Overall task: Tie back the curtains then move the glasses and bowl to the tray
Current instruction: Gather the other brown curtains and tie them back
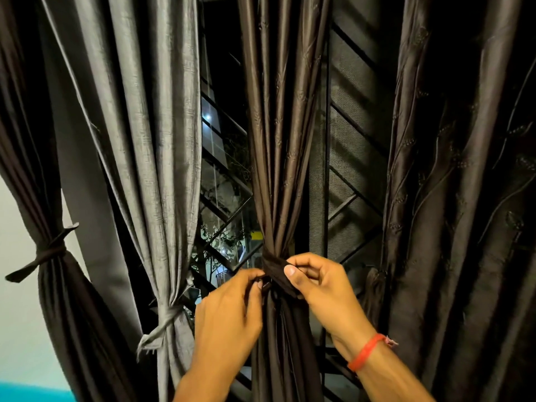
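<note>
A dark brown curtain [282, 140] hangs in the middle, gathered into a bunch at waist height. A dark fabric tie-back [275, 271] wraps around that bunch. My left hand [229, 311] pinches one end of the tie-back at its left side. My right hand [322, 285], with a red thread on the wrist, grips the other end with the thumb on top. A grey curtain [153, 140] to the left is knotted with its own grey tie [162, 323]. At the far left another dark curtain [34, 169] is bound by a dark tie [48, 253]. No glasses, bowl or tray are in view.
A loose dark embroidered curtain [464, 198] hangs on the right. Behind the curtains is a window with a diagonal metal grille [353, 204] and mesh, dark outside. A pale wall [17, 285] shows at the lower left.
</note>
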